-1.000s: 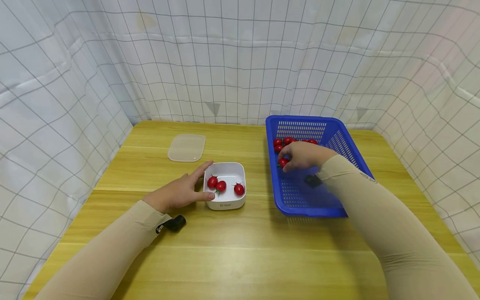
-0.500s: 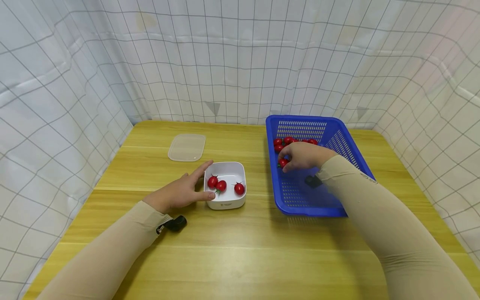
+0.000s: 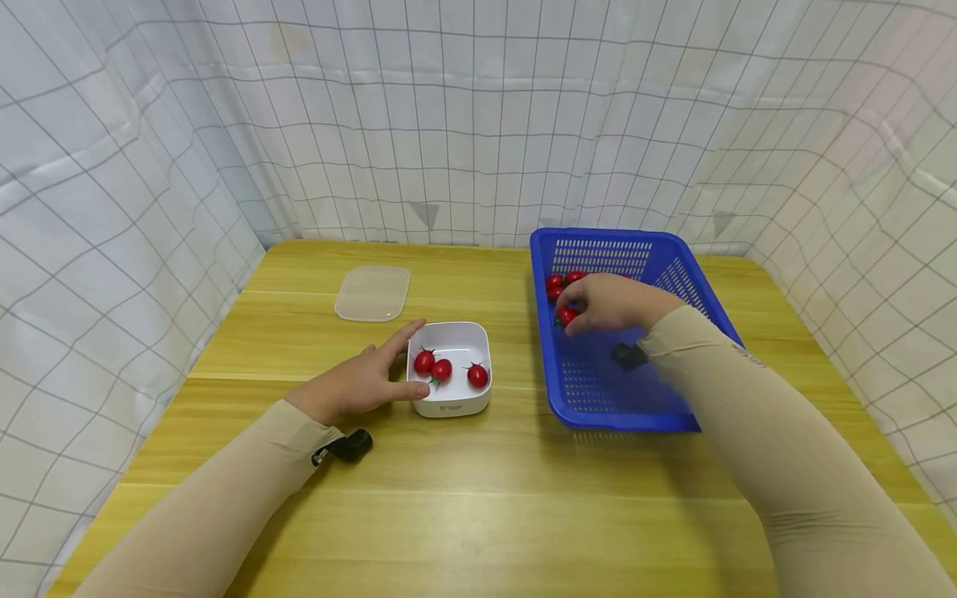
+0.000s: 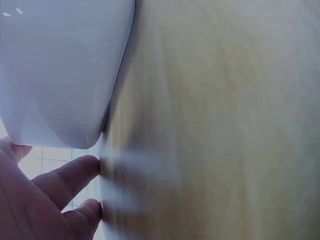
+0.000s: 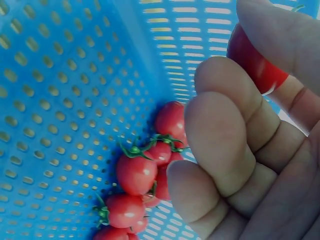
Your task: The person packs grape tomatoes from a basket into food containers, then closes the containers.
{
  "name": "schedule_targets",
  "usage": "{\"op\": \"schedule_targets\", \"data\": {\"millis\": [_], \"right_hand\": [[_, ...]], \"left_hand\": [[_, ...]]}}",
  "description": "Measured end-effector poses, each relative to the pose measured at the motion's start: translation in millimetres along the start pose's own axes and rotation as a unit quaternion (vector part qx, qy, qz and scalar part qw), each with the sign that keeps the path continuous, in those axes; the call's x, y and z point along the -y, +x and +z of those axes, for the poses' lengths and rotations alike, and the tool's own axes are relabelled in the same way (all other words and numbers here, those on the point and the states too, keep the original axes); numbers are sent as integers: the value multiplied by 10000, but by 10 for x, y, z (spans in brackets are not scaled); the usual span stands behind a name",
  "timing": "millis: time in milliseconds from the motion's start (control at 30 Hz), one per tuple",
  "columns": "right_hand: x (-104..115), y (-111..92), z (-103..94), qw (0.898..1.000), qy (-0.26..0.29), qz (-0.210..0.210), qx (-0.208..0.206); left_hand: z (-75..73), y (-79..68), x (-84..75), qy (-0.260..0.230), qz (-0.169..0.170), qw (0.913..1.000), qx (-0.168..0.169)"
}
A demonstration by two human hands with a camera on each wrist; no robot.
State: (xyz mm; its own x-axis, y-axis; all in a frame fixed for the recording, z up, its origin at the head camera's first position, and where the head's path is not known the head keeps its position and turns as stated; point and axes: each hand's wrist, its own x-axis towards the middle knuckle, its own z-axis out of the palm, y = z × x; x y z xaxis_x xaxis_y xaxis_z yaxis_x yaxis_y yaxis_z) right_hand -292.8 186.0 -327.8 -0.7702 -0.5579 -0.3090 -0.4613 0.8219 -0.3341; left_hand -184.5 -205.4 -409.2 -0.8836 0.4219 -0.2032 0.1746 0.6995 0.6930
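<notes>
My left hand [image 3: 362, 380] rests at the left side of a white square food container [image 3: 458, 339], with thumb and index finger spread along its front and back corners. In the left wrist view the container wall [image 4: 55, 75] shows close above the fingers. Three cherry tomatoes with green stems lie inside, one of them a cherry tomato [image 3: 477, 375] at the right. Over the blue plastic basket [image 3: 554, 390], my right hand [image 3: 615, 301] pinches a cherry tomato [image 5: 256, 62] between thumb and index finger; its other fingers curl in toward the palm.
Several more cherry tomatoes [image 5: 136, 175] are gathered along the basket's far side, partly hidden by the right hand. A clear flat lid [image 3: 373, 294] lies behind the container on the wooden table [image 3: 463, 515]. White curtains with a grid pattern [image 3: 478, 124] enclose the table.
My right hand has risen slightly and shifted back with the pinched cherry tomato. The left hand and the container are almost unmoved.
</notes>
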Motion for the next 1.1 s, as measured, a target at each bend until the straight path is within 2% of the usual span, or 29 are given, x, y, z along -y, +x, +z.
{"op": "schedule_targets", "data": {"millis": [267, 467, 700, 867, 1100], "right_hand": [[43, -56, -90, 9995, 263, -51, -192], [157, -78, -140, 9969, 404, -290, -602], [363, -114, -181, 9927, 485, -328, -1054], [549, -80, -170, 9913, 493, -635, -1045], [867, -14, -169, 9914, 387, -980, -776]], "left_hand": [[0, 10, 6, 14, -15, 10000, 0], [-11, 19, 10, 35, 50, 10000, -37], [-9, 24, 7, 59, 124, 9999, -25], [-12, 15, 6, 91, 58, 9999, -31], [-7, 19, 7, 93, 39, 9999, -28]]}}
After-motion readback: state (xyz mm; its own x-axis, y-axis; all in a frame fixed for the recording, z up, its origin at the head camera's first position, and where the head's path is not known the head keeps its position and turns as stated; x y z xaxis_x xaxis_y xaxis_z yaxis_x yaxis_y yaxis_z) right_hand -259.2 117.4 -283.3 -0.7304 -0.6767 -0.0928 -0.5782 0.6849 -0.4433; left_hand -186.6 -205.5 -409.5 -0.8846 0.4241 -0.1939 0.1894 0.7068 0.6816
